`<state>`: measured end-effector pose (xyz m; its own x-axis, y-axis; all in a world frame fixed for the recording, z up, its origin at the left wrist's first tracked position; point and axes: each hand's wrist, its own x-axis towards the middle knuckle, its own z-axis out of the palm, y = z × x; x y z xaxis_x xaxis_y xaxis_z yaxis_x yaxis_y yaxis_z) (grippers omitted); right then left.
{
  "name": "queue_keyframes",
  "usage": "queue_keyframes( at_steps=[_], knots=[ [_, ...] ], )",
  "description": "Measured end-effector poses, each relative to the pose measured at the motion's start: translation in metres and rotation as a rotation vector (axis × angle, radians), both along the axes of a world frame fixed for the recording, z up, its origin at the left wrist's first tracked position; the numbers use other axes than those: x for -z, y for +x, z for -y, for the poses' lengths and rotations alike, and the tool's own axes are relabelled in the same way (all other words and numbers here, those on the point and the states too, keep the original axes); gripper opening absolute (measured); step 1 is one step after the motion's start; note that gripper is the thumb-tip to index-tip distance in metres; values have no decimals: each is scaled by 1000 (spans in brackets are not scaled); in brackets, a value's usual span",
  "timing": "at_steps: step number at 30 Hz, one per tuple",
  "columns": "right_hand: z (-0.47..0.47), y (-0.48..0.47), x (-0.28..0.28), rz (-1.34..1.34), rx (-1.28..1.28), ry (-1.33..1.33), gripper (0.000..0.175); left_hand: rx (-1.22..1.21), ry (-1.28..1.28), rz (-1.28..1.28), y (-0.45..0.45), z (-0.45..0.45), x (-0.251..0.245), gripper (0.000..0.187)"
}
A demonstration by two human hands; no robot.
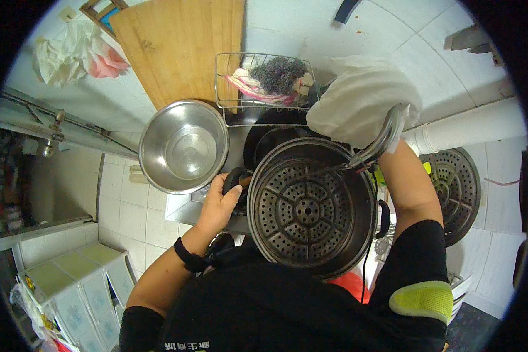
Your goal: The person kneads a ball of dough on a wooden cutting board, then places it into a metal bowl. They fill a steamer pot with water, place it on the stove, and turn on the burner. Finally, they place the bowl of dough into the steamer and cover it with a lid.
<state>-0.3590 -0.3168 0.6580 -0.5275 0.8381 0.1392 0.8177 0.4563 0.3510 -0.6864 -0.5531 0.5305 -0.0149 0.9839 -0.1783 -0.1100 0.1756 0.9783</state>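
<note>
My left hand holds the black side handle of a large dark steamer pot, thumb on top. Inside the pot sits a round perforated steamer plate. A curved chrome faucet reaches over the pot's right rim, and a thin streak runs from its tip over the plate; I cannot tell for certain that it is water. My right forearm extends up behind the faucet, beside a whitish plastic bag; the right hand itself is hidden there. Another black handle juts from the pot's right side.
A stainless steel basin stands left of the pot. Behind are a wire basket with steel wool and cloths, a wooden board and a black pan. A second perforated plate leans right, below a white pipe.
</note>
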Motion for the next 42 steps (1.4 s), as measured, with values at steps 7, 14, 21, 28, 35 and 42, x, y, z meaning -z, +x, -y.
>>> queue_keyframes(
  at_steps=[7,14,21,28,35,42],
  knots=[
    [5,-2,6,6,-11,26,39,36,-11,-63,-5,-3,3,35],
    [24,1,-3,11,-2,24,40,42,32,-39,-5,-3,1,33],
    [83,19,-29,-2,122,-139,40,56,5,11,-4,-3,-1,36],
    [163,34,-42,-419,318,-422,37,77,69,-24,-4,-3,-1,39],
    [292,-26,-27,-462,155,-319,33,76,135,11,-5,0,0,44],
    [357,-123,10,-430,103,-359,36,95,193,3,-5,-6,13,51]
  ],
)
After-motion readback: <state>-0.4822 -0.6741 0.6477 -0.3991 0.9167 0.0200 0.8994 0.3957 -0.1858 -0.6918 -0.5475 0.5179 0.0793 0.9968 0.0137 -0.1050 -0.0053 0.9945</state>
